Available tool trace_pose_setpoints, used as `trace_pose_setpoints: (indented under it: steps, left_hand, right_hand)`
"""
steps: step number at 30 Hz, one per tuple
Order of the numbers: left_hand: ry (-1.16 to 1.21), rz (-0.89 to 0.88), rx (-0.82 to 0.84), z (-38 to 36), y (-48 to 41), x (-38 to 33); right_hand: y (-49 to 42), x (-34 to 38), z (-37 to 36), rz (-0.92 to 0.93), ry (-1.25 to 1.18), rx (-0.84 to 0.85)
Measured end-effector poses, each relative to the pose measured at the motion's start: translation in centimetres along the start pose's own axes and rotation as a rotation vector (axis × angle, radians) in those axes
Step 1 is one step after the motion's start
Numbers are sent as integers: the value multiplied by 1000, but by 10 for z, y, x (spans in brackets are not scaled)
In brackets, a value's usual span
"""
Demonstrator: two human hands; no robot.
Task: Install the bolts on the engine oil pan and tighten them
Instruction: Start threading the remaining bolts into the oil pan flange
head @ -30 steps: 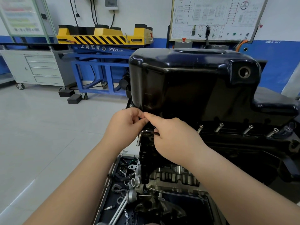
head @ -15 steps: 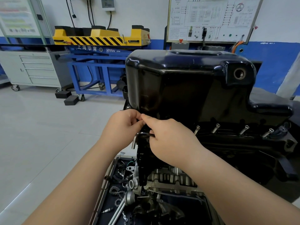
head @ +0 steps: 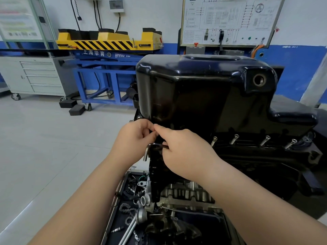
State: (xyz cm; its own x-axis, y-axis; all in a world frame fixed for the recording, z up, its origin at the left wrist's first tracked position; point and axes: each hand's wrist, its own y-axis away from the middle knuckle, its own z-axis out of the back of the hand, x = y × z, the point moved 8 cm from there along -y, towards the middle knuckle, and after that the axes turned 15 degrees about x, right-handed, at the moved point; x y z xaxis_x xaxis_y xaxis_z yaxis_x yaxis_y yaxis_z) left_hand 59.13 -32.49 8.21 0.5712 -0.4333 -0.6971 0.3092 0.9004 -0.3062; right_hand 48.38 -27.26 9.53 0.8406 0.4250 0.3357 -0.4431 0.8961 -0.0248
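Oil pan (head: 203,89), grey tiled floor (head: 44,147), blue lift stand (head: 99,68), white drawer cabinet (head: 40,76)

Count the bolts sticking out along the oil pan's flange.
4 bolts in a row: first bolt, second bolt, third bolt, fourth bolt, going right from the right hand. That hand may hide more.

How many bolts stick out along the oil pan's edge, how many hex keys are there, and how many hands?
bolts: 4
hex key: 1
hands, left hand and right hand: 2
Total: 7
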Motion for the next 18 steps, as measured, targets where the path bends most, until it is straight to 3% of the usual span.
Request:
trace_pose_setpoints:
  steps: [7, 15, 18]
  left_hand:
    - [-11, 50, -127, 4, 4, 2]
    - [31, -20, 23, 0, 0, -4]
    - [2, 4, -8, 3, 1, -4]
  right_hand:
    - [0, -1, -1, 8, -7, -1]
    - [-1, -3, 0, 15, -1, -7]
    - [0, -2, -1, 15, -6, -3]
